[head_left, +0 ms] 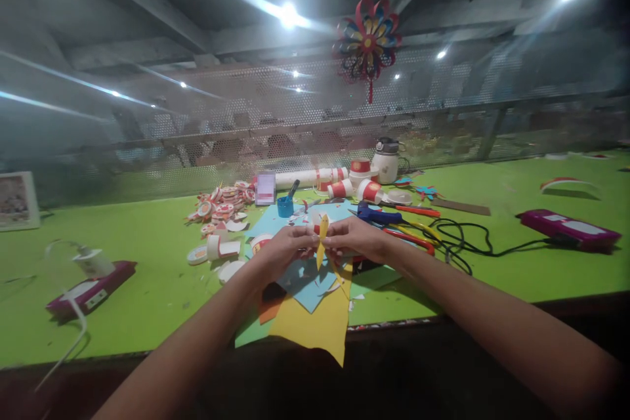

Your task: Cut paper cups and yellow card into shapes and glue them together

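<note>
Between my two hands is a narrow yellow paper cutout [322,243], pointed at its lower end and held upright above the table. My left hand [290,243] pinches its left side with closed fingers. From the right, my right hand [352,237] grips the same piece, fingertips close to the left ones. Below lie a light blue paper sheet [308,289] with small scraps on it and a yellow paper sheet [315,325] that overhangs the table's front edge. A blue-handled glue gun [378,213] rests just beyond my right hand.
Red-and-white paper cups [369,190] and a blue pot [285,207] stand behind my hands. Round paper pieces [221,200] are heaped at left. Orange-handled scissors [413,239], black cable [472,251] and a purple power strip [568,230] lie right; another power strip [93,289] lies left.
</note>
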The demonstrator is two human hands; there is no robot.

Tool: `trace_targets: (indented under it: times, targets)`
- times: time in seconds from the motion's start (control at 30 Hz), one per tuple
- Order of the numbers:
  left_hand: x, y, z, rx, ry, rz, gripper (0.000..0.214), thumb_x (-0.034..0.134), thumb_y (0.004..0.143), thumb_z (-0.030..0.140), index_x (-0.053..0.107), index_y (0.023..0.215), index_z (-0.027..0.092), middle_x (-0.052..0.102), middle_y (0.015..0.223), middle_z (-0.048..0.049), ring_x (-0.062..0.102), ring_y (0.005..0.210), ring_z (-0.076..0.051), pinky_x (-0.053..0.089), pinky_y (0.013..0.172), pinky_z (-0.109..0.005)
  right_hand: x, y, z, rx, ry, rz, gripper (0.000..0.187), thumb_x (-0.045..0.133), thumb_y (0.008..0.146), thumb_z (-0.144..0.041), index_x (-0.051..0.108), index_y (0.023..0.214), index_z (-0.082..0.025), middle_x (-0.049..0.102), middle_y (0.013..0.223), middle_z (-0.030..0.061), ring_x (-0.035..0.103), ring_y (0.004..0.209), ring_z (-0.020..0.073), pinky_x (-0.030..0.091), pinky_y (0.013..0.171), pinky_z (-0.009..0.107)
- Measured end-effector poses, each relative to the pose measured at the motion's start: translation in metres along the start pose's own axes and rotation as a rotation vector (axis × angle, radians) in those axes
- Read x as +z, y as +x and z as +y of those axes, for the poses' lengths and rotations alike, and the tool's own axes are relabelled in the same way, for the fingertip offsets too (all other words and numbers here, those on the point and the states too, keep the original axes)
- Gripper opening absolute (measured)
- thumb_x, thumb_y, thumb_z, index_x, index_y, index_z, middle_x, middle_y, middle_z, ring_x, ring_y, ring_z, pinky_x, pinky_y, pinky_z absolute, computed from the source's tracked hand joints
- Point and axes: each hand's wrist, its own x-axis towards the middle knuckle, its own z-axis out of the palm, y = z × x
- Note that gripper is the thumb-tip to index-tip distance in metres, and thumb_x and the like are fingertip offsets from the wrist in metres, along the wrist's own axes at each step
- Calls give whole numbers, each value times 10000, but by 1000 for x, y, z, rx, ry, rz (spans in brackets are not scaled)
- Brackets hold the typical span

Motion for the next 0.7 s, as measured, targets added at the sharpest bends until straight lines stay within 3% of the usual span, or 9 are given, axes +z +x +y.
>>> trace_targets:
  times: [0.33, 0.7]
  targets:
    - [-3, 1, -3, -3, -22, 4, 230, 746, 639, 310, 634, 690, 116, 506, 599, 11, 403, 546, -77, 273, 541, -236, -3, 2, 4, -54, 10, 76, 289, 753, 665, -388, 676, 701, -112, 620, 594, -5, 562, 546, 89, 466, 596, 246]
    - [0, -1, 1, -36, -4, 13, 250, 764, 623, 322, 617, 634, 120, 515, 562, 13, 409, 527, -78, 282, 541, -240, 1, 4, 4, -77, -18, 154, 273, 766, 628, -374, 679, 636, -116, 613, 527, -9, 533, 484, 91, 442, 525, 246]
